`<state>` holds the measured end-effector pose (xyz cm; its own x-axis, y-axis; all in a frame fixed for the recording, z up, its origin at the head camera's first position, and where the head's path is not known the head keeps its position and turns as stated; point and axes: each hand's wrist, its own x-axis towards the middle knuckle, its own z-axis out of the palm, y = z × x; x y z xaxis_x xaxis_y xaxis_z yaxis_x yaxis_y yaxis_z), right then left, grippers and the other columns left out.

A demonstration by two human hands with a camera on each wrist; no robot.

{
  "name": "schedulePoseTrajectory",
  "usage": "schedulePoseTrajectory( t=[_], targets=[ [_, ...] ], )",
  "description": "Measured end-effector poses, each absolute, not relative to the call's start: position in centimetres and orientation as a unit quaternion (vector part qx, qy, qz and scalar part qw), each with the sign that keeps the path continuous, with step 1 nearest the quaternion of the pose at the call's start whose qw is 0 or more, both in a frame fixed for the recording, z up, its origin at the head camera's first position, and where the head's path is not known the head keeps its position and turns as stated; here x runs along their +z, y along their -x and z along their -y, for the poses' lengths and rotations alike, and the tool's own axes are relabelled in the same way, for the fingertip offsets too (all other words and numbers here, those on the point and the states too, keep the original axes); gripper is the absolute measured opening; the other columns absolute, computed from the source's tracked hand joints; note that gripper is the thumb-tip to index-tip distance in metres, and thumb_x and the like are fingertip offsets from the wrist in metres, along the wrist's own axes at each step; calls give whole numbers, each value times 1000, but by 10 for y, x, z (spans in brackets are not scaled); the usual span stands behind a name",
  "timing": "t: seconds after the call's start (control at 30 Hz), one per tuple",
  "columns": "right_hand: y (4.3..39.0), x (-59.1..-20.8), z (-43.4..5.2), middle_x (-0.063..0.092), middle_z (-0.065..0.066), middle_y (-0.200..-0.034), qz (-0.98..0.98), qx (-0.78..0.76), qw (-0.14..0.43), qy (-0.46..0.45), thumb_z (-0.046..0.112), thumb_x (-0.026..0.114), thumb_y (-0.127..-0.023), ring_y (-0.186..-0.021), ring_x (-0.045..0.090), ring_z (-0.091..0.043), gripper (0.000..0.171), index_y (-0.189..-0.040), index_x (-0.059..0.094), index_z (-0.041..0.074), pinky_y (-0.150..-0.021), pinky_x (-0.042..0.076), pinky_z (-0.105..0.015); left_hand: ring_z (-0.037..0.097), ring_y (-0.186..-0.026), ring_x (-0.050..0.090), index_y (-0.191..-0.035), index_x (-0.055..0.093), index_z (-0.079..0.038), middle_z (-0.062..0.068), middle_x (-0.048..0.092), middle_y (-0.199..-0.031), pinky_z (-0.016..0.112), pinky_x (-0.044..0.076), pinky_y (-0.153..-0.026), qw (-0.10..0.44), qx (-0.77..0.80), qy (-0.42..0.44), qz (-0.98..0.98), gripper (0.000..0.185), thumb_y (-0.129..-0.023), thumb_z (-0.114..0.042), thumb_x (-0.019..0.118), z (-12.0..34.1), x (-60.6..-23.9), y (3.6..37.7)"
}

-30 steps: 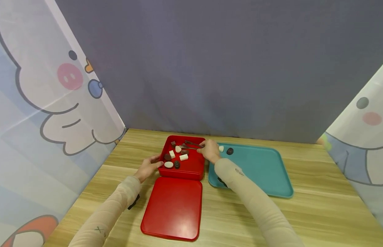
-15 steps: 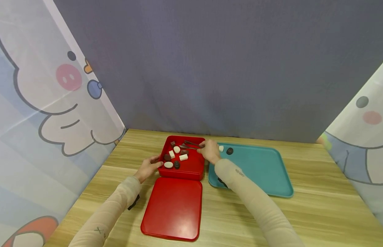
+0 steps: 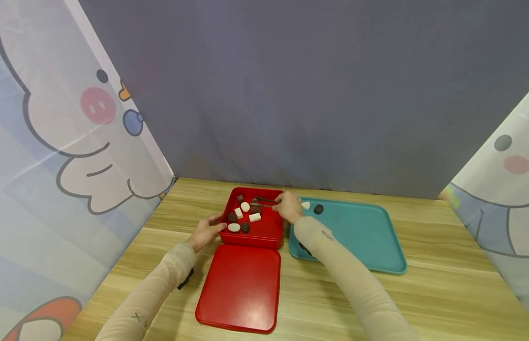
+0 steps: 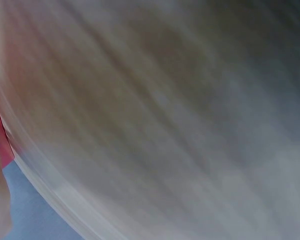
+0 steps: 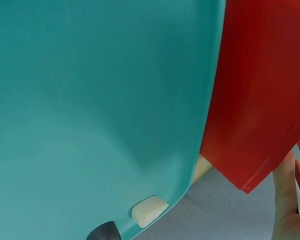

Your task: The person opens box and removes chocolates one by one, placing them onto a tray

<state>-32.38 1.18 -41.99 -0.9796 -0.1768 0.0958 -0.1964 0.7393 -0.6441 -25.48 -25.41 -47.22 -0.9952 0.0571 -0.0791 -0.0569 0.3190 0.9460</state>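
In the head view, my left hand (image 3: 203, 233) holds the near left corner of an open red box (image 3: 264, 239), its thumb over the rim. Several dark and white chocolates lie in the box's left and back part, among them a white bar (image 3: 254, 217), a white oval piece (image 3: 233, 228) and a round white piece (image 3: 245, 207). My right hand (image 3: 288, 207) is at the box's far right corner and grips slim metal tongs (image 3: 266, 205). Their arms stand apart, tips close over dark chocolate pieces (image 3: 256, 209) beside the round white one. The right wrist view shows only the fingers at the box edge.
Right of the box lies a teal tray (image 3: 354, 237), with a white piece (image 5: 149, 210) and a dark piece (image 5: 105, 232) near its far left corner. A red lid (image 3: 239, 289) lies in front of the box on the wooden table (image 3: 452, 284). A grey curtain hangs behind.
The round white chocolate, at the tongs' tips a second ago, now lies flat and slightly left of them. The tongs have shifted slightly over the dark pieces. The left hand has stayed put.
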Motion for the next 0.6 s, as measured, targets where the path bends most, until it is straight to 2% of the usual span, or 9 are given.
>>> schedulePoseTrajectory(
  t=[0.23, 0.33, 0.47, 0.6],
  targets=[
    [326, -423, -12, 69, -8, -100, 930, 354, 18, -99, 14, 73, -78, -98, 58, -29, 23, -99, 72, 6, -93, 40, -44, 35, -124, 43, -139, 35, 3, 24, 40, -138, 41, 42, -99, 49, 580, -5, -813, 53, -92, -14, 53, 254, -472, 255],
    [326, -424, -12, 69, -8, -99, 926, 362, 22, -101, 13, 73, -78, -96, 59, -28, 22, -98, 72, 5, -90, 44, -42, 36, -125, 43, -139, 33, 4, 25, 39, -139, 41, 41, -99, 52, 583, -11, -811, 54, -93, -14, 53, 255, -471, 254],
    [325, -425, -14, 70, -8, -96, 924, 367, 33, -107, 14, 74, -77, -90, 62, -25, 22, -97, 73, 5, -79, 51, -37, 38, -124, 42, -139, 32, 7, 28, 38, -138, 43, 41, -99, 58, 585, -9, -809, 53, -93, -10, 52, 249, -457, 246],
    [325, -426, -16, 70, -7, -95, 921, 372, 35, -110, 16, 74, -78, -89, 62, -23, 21, -96, 73, 6, -77, 51, -34, 37, -123, 44, -139, 34, 5, 26, 40, -138, 43, 41, -99, 52, 578, -1, -814, 52, -92, -11, 52, 250, -461, 248]
  ],
)
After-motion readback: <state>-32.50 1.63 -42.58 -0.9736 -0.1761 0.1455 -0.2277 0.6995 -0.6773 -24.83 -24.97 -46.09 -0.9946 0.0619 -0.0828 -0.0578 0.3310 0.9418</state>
